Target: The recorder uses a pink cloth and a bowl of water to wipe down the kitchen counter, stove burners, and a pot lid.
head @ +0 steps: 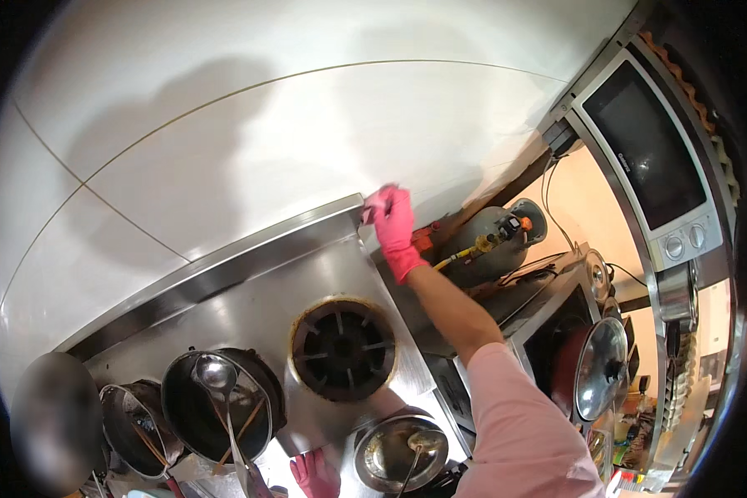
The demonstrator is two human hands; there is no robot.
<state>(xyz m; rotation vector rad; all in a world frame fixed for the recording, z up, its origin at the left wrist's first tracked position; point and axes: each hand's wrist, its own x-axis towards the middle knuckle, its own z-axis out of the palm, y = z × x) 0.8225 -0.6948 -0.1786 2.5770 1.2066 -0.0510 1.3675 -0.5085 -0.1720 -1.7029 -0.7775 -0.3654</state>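
My right hand (393,224), in a pink rubber glove, reaches to the right end of the steel stove's raised back ledge (286,230). Its fingers are curled against the corner and blurred; whether a cloth lies under them I cannot tell. Down at the stove's front edge is my left hand (315,477), also in a pink glove, fingers spread and nothing visible in it. Between the two hands lies a round black gas burner (342,350) with a browned rim, set in the stainless steel stove top (236,311). White wall panels (299,137) rise behind the ledge.
Left of the burner stand a dark wok (180,398) with a ladle (216,373) and a smaller pan (121,429). A metal bowl (380,448) holds another ladle. Rightward are a gas cylinder (492,249), a lidded red pot (566,380) and a microwave oven (647,143). A blurred patch covers the far left.
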